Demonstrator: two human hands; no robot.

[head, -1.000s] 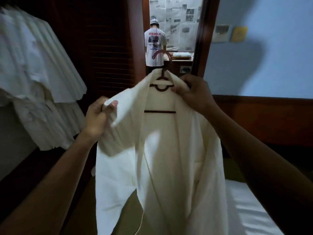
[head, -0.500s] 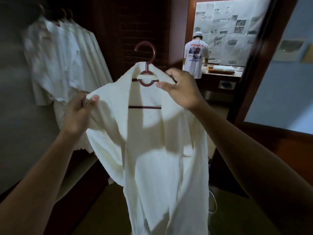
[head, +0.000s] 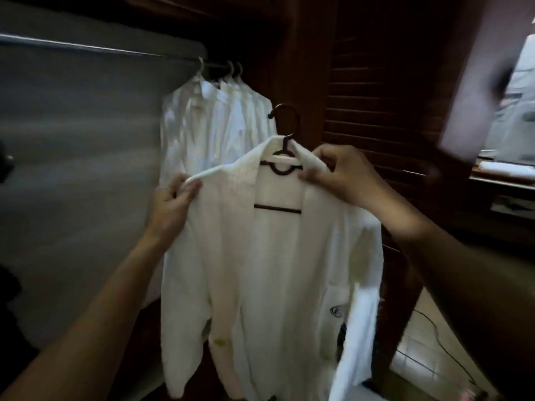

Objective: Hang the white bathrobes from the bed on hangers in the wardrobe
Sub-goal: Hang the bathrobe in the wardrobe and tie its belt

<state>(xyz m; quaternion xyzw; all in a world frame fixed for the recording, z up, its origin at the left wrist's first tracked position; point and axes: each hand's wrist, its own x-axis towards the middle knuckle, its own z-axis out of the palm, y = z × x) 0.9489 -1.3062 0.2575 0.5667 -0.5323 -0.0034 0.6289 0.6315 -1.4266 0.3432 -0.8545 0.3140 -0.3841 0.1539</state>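
White bathrobe drapes on a dark hanger at frame centre, its hook not on the rail. The left hand pinches the shoulder edge; the right hand pinches the collar beside the hanger's neck. The pocket emblem is too blurred to read. Open rail stretches left of the hung robes.

In my grip: 1 bathrobe, on 1 dark hanger. My hands on it: 2, left hand and right hand. Wardrobe: 1 rail, 3 white hanger hooks visible on it. Count of hung white robes: packed tight, exact number unreadable, at least 3. 1 louvred door.
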